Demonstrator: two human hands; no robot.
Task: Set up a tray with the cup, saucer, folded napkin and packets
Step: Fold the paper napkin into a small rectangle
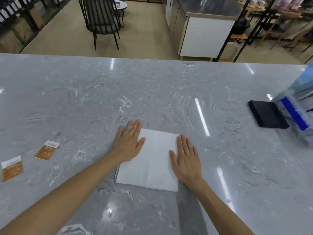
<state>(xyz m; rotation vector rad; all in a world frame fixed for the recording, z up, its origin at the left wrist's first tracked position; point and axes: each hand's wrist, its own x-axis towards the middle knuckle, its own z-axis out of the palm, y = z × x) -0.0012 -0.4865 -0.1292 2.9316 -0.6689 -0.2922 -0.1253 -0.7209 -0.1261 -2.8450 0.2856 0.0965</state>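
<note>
Both hands lie flat with fingers spread, grasping nothing: the left hand [129, 143] presses the white napkin's [152, 161] upper left corner, the right hand [185, 161] its right edge. The napkin lies on the grey marble tabletop [152, 92]. Two orange packets [47, 150] sit well off to the left, a black tray [267, 114] far right

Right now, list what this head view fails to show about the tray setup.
- Cup, saucer and tray: none appears in the head view; they are outside the frame, if present.
- Packets: their print is too small to read.
- Napkin: the left hand and right hand lie flat on its side edges, hiding them.
- Blue and clear object: blurred, cut by the right edge; unidentifiable.
- Black flat item: unmarked; purpose unclear.
</note>
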